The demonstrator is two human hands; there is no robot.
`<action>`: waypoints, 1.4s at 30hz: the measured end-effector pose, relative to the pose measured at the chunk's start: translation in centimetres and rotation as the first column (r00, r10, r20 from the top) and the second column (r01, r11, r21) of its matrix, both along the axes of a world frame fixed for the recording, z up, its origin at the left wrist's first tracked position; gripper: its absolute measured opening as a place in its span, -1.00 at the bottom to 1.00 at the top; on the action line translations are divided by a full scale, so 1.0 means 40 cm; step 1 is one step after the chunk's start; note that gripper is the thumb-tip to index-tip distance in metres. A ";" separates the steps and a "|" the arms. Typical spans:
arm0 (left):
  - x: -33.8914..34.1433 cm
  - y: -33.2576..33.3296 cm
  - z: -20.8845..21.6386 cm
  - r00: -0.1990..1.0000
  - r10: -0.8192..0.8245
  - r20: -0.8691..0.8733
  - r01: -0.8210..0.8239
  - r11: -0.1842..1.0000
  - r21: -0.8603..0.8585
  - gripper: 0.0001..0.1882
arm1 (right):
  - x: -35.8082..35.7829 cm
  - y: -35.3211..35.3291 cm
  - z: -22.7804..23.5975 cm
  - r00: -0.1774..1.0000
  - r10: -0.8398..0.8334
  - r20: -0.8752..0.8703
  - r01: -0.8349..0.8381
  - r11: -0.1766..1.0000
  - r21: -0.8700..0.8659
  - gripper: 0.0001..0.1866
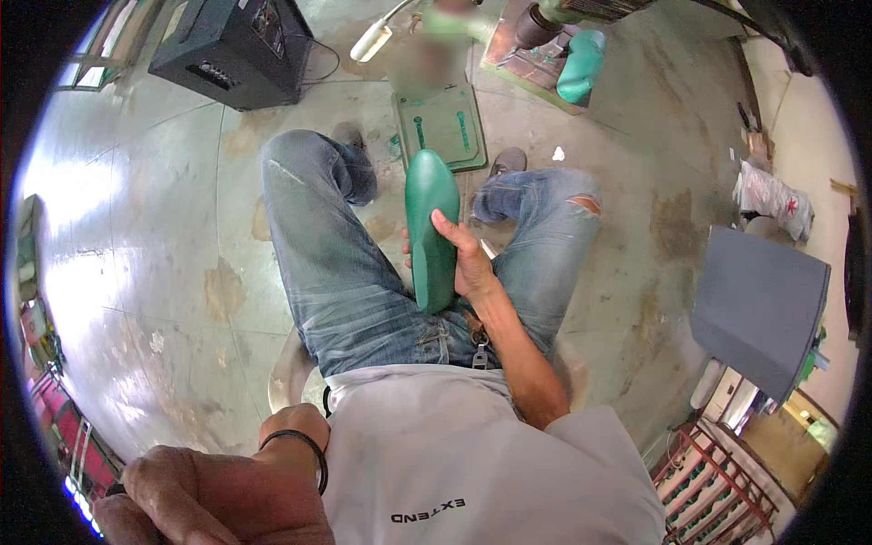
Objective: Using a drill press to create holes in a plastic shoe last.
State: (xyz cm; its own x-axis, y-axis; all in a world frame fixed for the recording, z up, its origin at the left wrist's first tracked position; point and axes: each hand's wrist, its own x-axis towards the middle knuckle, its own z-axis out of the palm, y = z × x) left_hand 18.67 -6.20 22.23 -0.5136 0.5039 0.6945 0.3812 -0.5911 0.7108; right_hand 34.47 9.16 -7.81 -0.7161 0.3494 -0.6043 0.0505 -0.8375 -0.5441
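My right hand (469, 259) grips a green plastic shoe last (427, 204) over my lap. Its rounded toe end points away from me, and the other end rests near my waist. My thumb lies along its right side, while fingertips show at its left edge. Close to the camera at the lower left, my left hand (204, 495) is raised with its fingers curled. A small dark bit shows by those fingers, but what they hold, if anything, cannot be made out. A black band circles that wrist.
Between my feet stands a flat green metal base (440, 127), partly blurred. Beyond it, a second green last (581, 65) lies by a drill-like machine (538, 25). A lamp (371, 41) hangs above. A black speaker (234, 54) stands far left, a grey panel (761, 309) right, a red rack (718, 486) lower right.
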 end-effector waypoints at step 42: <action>-0.002 0.411 -0.761 0.621 0.176 0.764 0.570 0.567 -0.594 -0.48 | -0.018 0.082 0.026 0.993 -0.096 0.073 0.067 0.943 0.326 -0.21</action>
